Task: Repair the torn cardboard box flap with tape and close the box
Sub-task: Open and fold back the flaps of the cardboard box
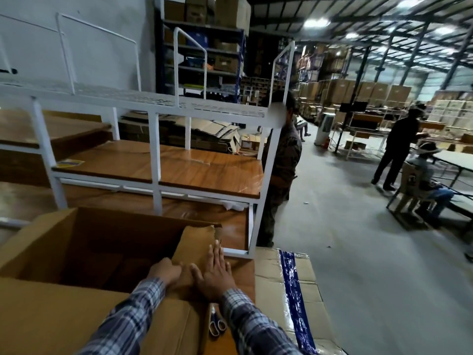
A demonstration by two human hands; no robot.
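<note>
Writing on the blue tape [294, 298] sealing the neighbouring carton [271, 278] is too blurred to read. Your right hand [213, 274] lies flat, fingers [217, 254] straight, pressing the torn flap [195, 244] of the open cardboard box [76, 242]. Your left hand [166, 271] grasps the flap's edge, fingers curled over it. Scissors [216, 324] lie on the near flap between your plaid sleeves.

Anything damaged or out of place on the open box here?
Yes. The flap under the right hand has a ragged, torn far corner by the fingertips. The left hand grips its inner edge. No tape shows on the tear. Scissors lie on the near flap.
</note>
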